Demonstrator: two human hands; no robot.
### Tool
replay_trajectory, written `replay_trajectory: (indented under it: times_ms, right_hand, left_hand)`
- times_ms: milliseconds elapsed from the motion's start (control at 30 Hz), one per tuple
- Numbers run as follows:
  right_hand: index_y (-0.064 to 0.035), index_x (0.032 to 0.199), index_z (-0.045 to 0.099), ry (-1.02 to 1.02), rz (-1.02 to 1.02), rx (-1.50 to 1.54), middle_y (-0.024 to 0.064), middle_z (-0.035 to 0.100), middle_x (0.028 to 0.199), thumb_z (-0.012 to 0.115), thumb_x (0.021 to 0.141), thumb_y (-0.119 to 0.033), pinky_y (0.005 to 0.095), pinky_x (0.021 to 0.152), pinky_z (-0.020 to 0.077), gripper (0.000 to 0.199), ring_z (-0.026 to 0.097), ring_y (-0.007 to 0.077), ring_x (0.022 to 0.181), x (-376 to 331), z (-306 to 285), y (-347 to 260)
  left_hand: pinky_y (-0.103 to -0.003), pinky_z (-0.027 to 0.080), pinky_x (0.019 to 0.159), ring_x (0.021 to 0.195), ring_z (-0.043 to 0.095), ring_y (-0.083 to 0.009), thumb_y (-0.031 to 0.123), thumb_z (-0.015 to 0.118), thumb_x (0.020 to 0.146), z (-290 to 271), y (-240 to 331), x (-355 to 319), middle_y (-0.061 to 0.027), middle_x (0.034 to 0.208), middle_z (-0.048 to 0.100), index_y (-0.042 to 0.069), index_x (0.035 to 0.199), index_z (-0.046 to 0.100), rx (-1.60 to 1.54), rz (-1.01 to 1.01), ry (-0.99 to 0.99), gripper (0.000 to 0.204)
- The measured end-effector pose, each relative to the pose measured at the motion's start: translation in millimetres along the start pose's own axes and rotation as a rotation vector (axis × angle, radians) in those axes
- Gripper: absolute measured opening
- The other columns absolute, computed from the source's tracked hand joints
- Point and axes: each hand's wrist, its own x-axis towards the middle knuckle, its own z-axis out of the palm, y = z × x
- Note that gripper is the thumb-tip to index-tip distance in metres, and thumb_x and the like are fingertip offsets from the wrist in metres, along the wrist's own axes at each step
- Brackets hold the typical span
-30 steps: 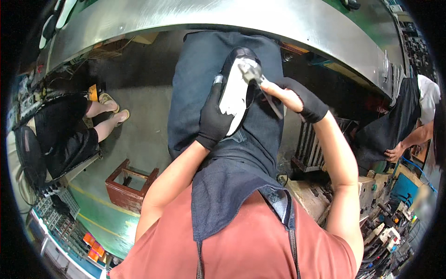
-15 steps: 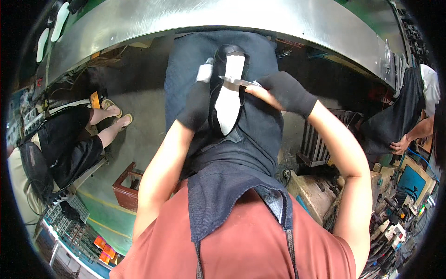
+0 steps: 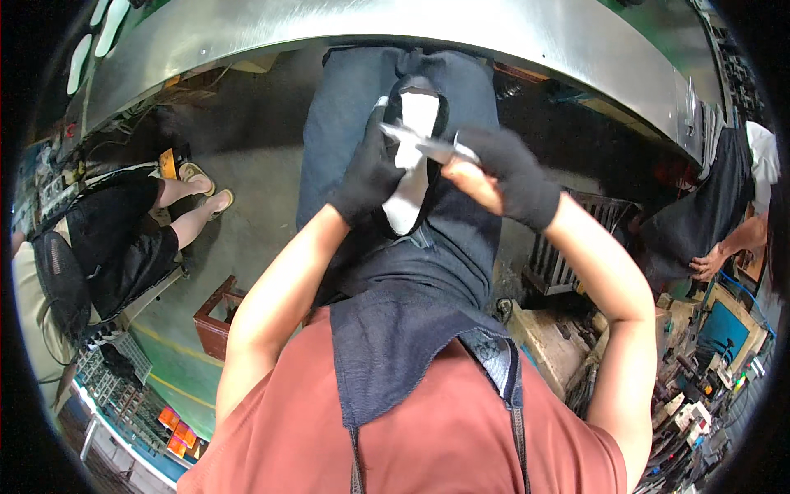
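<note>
The white piece [image 3: 409, 177] now sits lower in front of the person, over the dark apron [image 3: 428, 272] at the lap, where a second ago it was tilted up higher. The left hand [image 3: 372, 169] (black glove) has its fingers closed around the piece's left edge. The right hand [image 3: 498, 169] has drawn in close, fingers pinched on a thin metal tool [image 3: 428, 144] laid across the piece's top. Above them curves the steel bench [image 3: 329, 33]; a wooden crate [image 3: 216, 317] stands on the floor to the left.
</note>
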Motion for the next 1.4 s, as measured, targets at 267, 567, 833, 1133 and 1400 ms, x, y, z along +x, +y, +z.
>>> replay_trajectory:
  times_ms: [267, 567, 833, 1133, 1400]
  right_hand:
    - [0.0005, 0.096, 0.065, -0.419, 0.620, 0.052, 0.0127, 0.058, 0.069, 0.053, 0.099, -0.039, 0.0307, 0.063, 0.0443, 0.041, 0.052, 0.0152, 0.065, -80.0, 32.6, 32.0]
    - [0.0023, 0.081, 0.066, -0.335, 0.514, -0.224, 0.0263, 0.062, 0.079, 0.051, 0.095, -0.041, 0.0459, 0.064, 0.0477, 0.048, 0.064, 0.0414, 0.072, -39.7, 42.3, -7.3]
    - [0.0003, 0.093, 0.065, -0.373, 1.124, 0.515, 0.0062, 0.065, 0.070, 0.047, 0.099, -0.047, 0.0269, 0.059, 0.0502, 0.051, 0.065, 0.0123, 0.063, -48.5, 35.0, -21.1]
    - [-0.0021, 0.087, 0.063, -0.209, 0.159, -0.122, 0.0197, 0.063, 0.085, 0.061, 0.092, -0.034, 0.0461, 0.063, 0.0475, 0.033, 0.063, 0.0393, 0.076, -7.7, 15.8, -70.8]
    - [0.0002, 0.091, 0.065, -0.233, 0.581, -0.052, 0.0202, 0.061, 0.075, 0.056, 0.096, -0.035, 0.0373, 0.060, 0.0444, 0.036, 0.058, 0.0297, 0.065, -84.5, 34.2, 10.0]
  left_hand:
    - [-0.035, 0.030, 0.111, 0.131, 0.045, -0.0237, 0.031, 0.047, 0.101, -4.3, 39.6, -92.9, -0.0190, 0.141, 0.048, -0.005, 0.143, 0.034, -0.857, -0.630, 0.060, 0.057]
    - [-0.036, 0.030, 0.111, 0.127, 0.047, -0.0248, 0.040, 0.037, 0.103, 6.2, -71.4, -70.4, -0.0153, 0.140, 0.048, 0.000, 0.142, 0.039, 0.375, 0.032, -0.175, 0.056]
    - [-0.034, 0.047, 0.086, 0.093, 0.060, -0.0227, 0.043, 0.042, 0.101, 30.1, 0.0, -62.4, -0.0102, 0.097, 0.062, -0.002, 0.115, 0.053, -0.185, -0.148, 0.252, 0.048]
    - [-0.038, 0.044, 0.098, 0.110, 0.057, -0.0327, 0.022, 0.061, 0.090, 45.2, -125.4, -94.8, -0.0234, 0.126, 0.054, -0.002, 0.132, 0.045, 0.177, -0.189, -0.072, 0.051]
    - [-0.032, 0.034, 0.109, 0.128, 0.046, -0.0229, 0.038, 0.056, 0.096, 0.0, 26.7, -99.0, -0.0124, 0.139, 0.048, -0.006, 0.143, 0.030, -0.625, -0.474, -0.080, 0.069]
